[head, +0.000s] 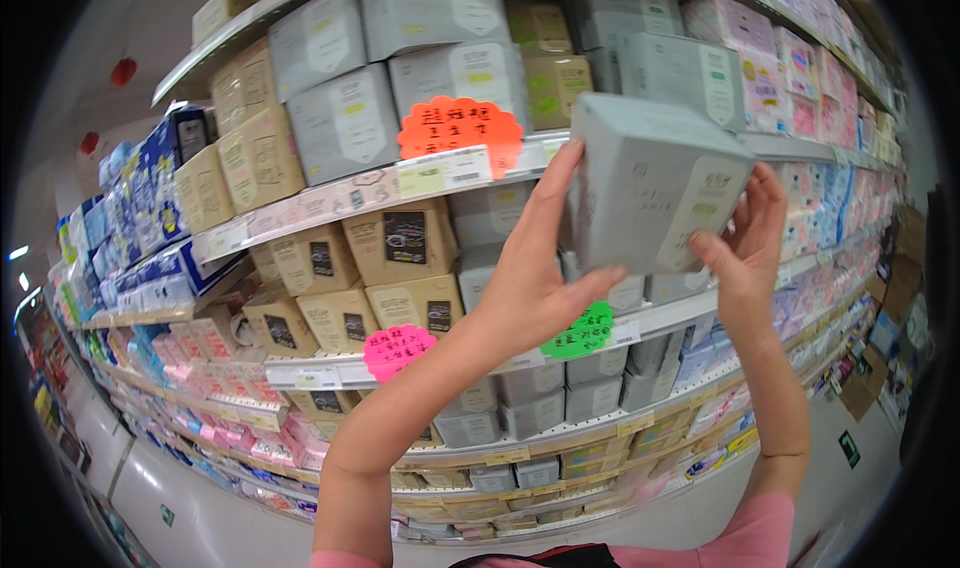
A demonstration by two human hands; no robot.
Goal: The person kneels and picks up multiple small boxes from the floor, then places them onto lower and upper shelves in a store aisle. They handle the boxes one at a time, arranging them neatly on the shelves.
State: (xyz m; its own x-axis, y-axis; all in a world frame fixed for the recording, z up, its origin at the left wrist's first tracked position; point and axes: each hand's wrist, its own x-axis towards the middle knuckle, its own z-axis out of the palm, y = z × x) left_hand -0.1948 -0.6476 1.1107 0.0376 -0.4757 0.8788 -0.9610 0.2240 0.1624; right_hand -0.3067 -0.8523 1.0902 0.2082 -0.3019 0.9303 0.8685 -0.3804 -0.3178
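Both my hands hold one grey carton with a pale printed panel [645,185], tilted in front of the shelves. My left hand [536,260] grips its left side, fingers up along the edge and thumb under the lower corner. My right hand [746,238] holds the right side, with the thumb on the front face. Behind the carton, similar grey boxes [686,76] stand on the upper shelf. More grey boxes [341,125] are stacked to the left, beside brown boxes [259,155]. An orange handwritten sign [459,134] hangs on the shelf edge, left of my left hand.
A white shelf edge with price tags [375,189] crosses the view. Below are brown boxes [409,241], a pink sign [399,352] and a green sign [581,334]. Pink packages [799,65] fill the right, blue packages [154,193] the left. Cartons [862,388] lie on the right floor.
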